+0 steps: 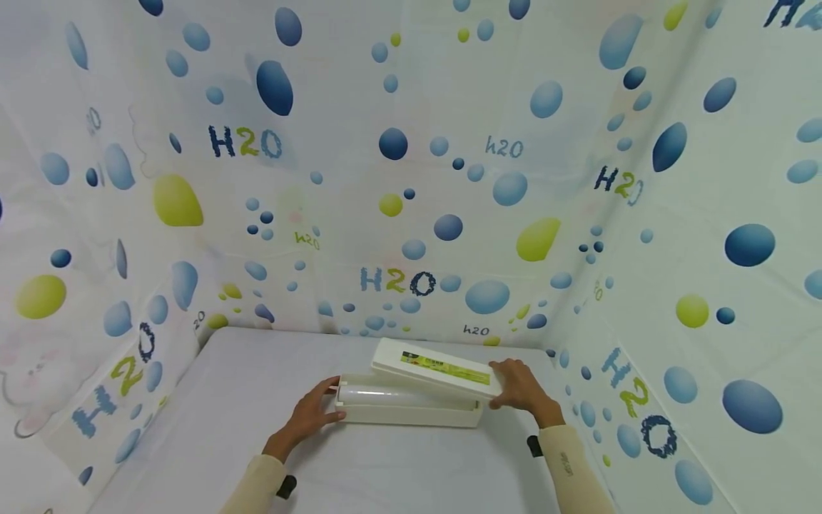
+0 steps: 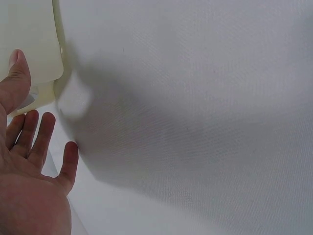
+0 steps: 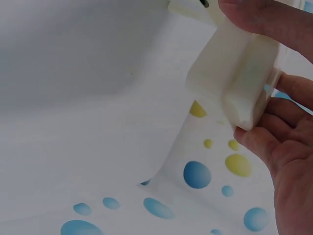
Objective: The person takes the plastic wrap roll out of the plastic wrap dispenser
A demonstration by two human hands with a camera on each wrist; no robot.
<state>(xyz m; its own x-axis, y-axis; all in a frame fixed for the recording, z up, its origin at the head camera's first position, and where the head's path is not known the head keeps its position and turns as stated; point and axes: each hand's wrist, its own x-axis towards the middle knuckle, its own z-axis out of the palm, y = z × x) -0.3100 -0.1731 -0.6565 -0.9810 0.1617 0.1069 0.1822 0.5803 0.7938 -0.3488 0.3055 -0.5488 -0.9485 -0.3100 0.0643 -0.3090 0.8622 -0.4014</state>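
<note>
A cream-coloured cling film dispenser (image 1: 411, 415) rests on the white table, with a clear film roll (image 1: 392, 396) lying in it. My left hand (image 1: 311, 414) holds its left end; in the left wrist view the thumb (image 2: 19, 78) lies against the box's front. My right hand (image 1: 519, 389) grips the right end of the lid (image 1: 392, 359), which carries a yellow-green label. Tilted, the lid sits raised over the roll, its left end higher and farther back. In the right wrist view, thumb and fingers are around the lid's end (image 3: 239, 78).
A white cloth-like surface covers the table (image 1: 193, 428). White curtains (image 1: 411, 171) printed with blue and green drops and H2O lettering surround it at the back and both sides. Black straps show at both wrists.
</note>
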